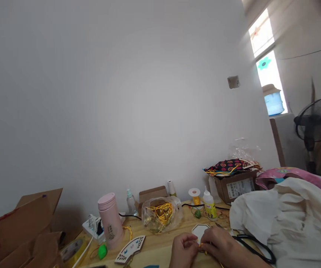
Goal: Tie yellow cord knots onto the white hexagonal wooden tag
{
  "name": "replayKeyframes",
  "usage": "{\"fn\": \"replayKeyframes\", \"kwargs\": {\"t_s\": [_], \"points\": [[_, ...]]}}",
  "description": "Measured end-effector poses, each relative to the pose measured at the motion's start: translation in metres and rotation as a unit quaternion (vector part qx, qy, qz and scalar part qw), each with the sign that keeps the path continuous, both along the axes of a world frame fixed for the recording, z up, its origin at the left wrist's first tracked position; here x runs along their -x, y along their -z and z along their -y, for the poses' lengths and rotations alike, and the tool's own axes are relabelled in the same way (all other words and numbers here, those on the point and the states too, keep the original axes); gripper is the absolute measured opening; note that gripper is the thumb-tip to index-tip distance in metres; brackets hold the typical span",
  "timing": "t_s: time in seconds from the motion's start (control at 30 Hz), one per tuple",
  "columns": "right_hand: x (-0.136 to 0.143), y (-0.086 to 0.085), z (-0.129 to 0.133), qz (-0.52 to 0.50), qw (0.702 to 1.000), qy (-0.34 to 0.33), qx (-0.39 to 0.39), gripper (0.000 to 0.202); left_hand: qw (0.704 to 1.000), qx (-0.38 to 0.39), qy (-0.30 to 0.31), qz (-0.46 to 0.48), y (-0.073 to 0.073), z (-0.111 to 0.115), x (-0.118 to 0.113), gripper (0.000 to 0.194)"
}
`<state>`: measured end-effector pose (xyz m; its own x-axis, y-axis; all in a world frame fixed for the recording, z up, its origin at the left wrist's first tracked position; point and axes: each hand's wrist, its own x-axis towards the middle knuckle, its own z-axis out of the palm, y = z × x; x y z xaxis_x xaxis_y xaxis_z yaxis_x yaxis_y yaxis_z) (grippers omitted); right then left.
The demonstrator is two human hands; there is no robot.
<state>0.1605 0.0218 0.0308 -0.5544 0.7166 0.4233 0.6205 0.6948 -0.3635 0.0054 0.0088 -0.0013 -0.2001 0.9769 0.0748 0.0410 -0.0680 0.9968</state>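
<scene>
Working a thin yellow cord (200, 245) between the fingertips appears to be the step in hand: the left hand (184, 249) and right hand (221, 243) meet, each grip narrow and pinched on it. The cord sits right at the grip, above the desk (160, 256), its exact loop or knot too small to make out. From here, the next move seems to call for a light, steady pinch with small finger adjustments, one hand bracing while the other guides. Just beyond the grip lies a white octagonal piece (199, 231), partly hidden by the fingers. Black-handled scissors (256, 246) rest to the right, near the forearm; a fan-shaped piece (131, 249) lies out to the left. Farther off stand a glue bottle (210, 209) and a yellow spool (195, 199), with a clear bag of yellow cords (163, 214) beyond and leftward.
</scene>
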Motion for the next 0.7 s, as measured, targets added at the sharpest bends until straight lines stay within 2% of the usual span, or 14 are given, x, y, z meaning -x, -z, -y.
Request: {"fn": "replayKeyframes", "kwargs": {"t_s": [0.1,0.2,0.3,0.47,0.57,0.7], "points": [[-0.002,0.010,-0.002,-0.072,0.997,-0.020,0.004,0.018,0.999,-0.019,0.030,0.021,0.010,-0.005,0.001,0.034],[-0.002,0.011,0.002,-0.074,0.997,-0.034,0.014,0.022,0.997,-0.017,0.063,0.034,0.017,-0.007,0.002,0.039],[-0.001,0.009,0.004,-0.071,0.997,-0.025,0.010,0.023,0.998,0.007,0.065,0.020,0.019,-0.008,0.005,0.040],[-0.001,0.013,0.000,-0.059,0.997,-0.010,0.040,0.022,0.994,0.056,0.097,-0.003,0.013,-0.005,0.009,0.038],[-0.002,0.012,0.000,-0.068,0.997,-0.003,0.045,0.022,0.992,0.048,0.110,-0.030,0.005,-0.001,0.009,0.034],[-0.004,0.002,0.004,-0.057,0.996,0.005,0.066,0.024,0.994,0.032,0.094,-0.038,-0.004,0.006,0.003,0.031]]}}
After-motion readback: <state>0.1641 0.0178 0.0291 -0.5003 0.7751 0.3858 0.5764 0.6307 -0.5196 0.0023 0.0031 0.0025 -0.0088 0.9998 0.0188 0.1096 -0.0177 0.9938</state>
